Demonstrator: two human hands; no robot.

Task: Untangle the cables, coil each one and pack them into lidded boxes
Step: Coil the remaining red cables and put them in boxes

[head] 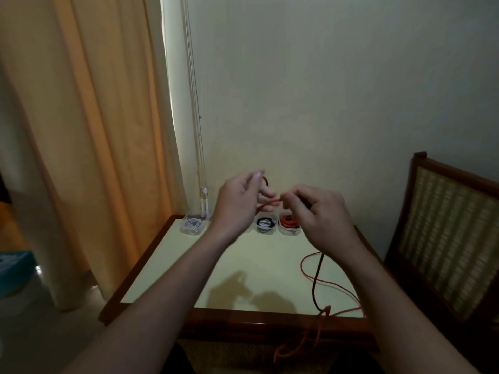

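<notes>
— Where's the red cable (270, 203)?
— Part of it is in the air above the far half of the tabletop (243, 265), pinched by the right hand (321, 214). The rest loops on the right side and spills over the near edge.
— Tangled?
— Yes, with a dark cable (314, 284) at the near right edge.
— Boxes?
— Three clear ones along the far edge: the white-cable box (186, 231) at the left corner, then the black-and-white-cable box (266, 232) and the red-coil box (290, 233).

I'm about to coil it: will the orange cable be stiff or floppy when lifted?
Probably floppy: the orange cable sags from the right hand in loose curves across the table. Likely light, since a fingertip pinch carries it. It may snag: a knot sits near the table edge.
</notes>
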